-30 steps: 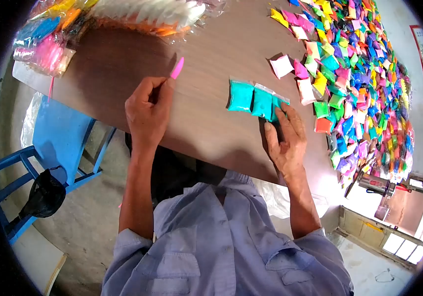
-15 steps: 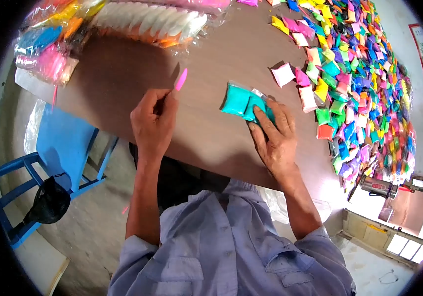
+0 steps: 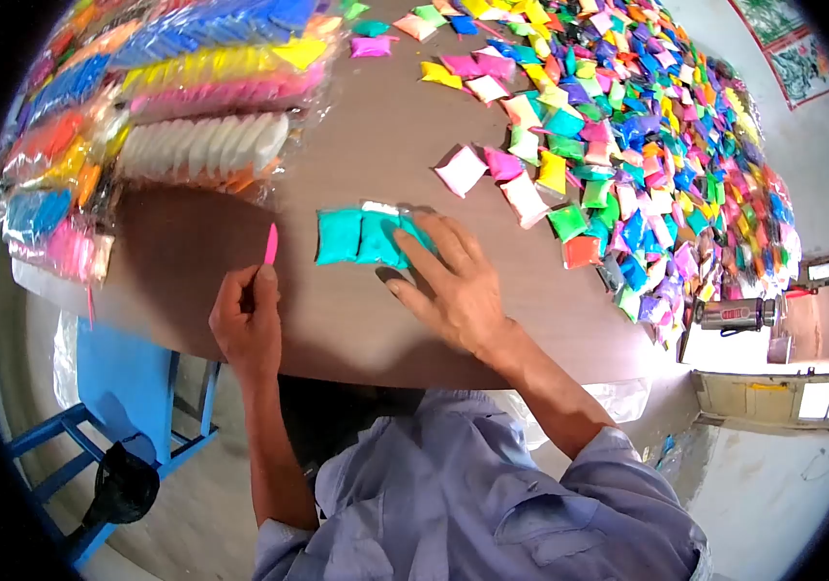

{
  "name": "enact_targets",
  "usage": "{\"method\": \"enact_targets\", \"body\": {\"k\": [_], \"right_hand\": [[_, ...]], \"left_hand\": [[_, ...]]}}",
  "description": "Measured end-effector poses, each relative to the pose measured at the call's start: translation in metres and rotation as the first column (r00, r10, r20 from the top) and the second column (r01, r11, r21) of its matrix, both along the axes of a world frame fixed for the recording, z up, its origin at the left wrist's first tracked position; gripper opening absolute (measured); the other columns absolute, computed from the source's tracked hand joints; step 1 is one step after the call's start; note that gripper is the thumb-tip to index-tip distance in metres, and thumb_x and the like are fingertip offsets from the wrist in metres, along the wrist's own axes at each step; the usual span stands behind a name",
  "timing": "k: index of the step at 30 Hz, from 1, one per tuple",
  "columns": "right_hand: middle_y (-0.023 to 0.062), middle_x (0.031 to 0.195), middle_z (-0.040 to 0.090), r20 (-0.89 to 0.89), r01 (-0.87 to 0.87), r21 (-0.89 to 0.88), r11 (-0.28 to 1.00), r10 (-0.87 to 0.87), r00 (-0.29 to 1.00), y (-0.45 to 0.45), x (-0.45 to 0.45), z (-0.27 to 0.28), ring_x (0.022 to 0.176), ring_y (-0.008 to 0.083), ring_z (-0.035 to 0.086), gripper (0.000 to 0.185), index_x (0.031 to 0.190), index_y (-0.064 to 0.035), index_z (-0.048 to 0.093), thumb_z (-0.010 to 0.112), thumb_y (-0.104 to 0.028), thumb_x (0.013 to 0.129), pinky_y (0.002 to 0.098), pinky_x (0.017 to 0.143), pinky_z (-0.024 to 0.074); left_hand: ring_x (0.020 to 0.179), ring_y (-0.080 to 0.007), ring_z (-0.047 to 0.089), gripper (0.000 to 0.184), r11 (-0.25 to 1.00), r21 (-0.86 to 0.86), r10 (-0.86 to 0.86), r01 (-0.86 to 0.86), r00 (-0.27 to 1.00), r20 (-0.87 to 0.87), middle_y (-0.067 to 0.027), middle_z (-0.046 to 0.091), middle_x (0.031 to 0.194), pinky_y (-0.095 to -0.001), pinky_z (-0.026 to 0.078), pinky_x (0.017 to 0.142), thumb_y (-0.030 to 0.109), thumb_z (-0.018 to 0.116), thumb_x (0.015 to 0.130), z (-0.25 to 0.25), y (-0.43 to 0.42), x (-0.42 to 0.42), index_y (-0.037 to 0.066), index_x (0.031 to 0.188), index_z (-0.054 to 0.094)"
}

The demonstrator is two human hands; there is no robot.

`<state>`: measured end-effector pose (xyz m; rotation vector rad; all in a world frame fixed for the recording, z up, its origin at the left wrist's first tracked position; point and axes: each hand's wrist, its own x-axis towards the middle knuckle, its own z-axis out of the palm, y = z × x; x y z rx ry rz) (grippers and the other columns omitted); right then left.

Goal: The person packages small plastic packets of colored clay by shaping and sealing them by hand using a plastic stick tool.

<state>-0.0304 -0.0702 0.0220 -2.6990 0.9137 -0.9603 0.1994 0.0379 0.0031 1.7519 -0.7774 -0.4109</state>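
My left hand (image 3: 248,315) is closed, pinching a slim, pointed pink plastic stick (image 3: 271,244) between thumb and fingers, its tip upright above the brown table. To the right, my right hand (image 3: 453,286) lies with spread fingers over the right end of a joined row of teal clay packets (image 3: 340,236). Its fingertips touch the packets and cover part of the rightmost one. The packets are clear-wrapped, flat and pillow-shaped. A gap of bare tabletop separates the pink stick from the row.
A large heap of small coloured packets (image 3: 627,145) spreads over the right side of the brown table (image 3: 366,145). Bagged rows of packets (image 3: 206,145) are stacked at the left. A blue chair (image 3: 124,363) stands left of the table, and a metal flask (image 3: 736,313) is at the far right.
The view has shifted, so the table and hands appear further left and more of the stacked bags shows. The left hand keeps the pink stick; the right hand stays on the teal packets.
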Motion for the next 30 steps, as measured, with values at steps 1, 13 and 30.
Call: {"method": "enact_targets", "body": {"k": [1,13,30], "right_hand": [[0.0177,0.132,0.06,0.039,-0.014,0.048,0.999,0.012,0.999,0.001,-0.006,0.001,0.119,0.0399,0.059,0.046,0.124,-0.0039,0.067,0.079,-0.021,0.083,0.0461,0.099,0.052],[0.0156,0.119,0.064,0.11,0.13,0.08,0.988,-0.138,0.984,0.007,-0.071,0.006,0.11,0.037,0.064,0.032,0.112,-0.0018,0.072,0.077,-0.012,0.082,0.0452,0.09,0.0549],[0.0124,0.11,0.071,0.155,0.2,0.105,0.974,-0.215,0.964,-0.001,-0.123,-0.006,0.095,0.0316,0.07,0.02,0.101,-0.0025,0.074,0.076,-0.006,0.081,0.0401,0.081,0.057]], "left_hand": [[0.063,-0.0072,0.051,0.015,1.0,-0.006,-0.011,0.011,1.0,0.004,0.0002,0.06,0.071,-0.025,0.039,0.057,0.016,0.07,0.098,-0.001,0.0,0.0,0.003,0.093,0.069],[0.061,-0.0059,0.047,0.018,0.998,0.053,-0.033,0.029,0.996,0.083,0.0003,0.058,0.07,-0.0241,0.037,0.054,0.02,0.067,0.101,-0.007,-0.002,0.001,0.003,0.096,0.068],[0.057,-0.0031,0.042,0.016,0.999,0.026,-0.036,0.034,0.997,0.07,0.0009,0.056,0.071,-0.0218,0.031,0.05,0.019,0.067,0.101,-0.024,-0.004,0.011,0.003,0.099,0.068]]}}
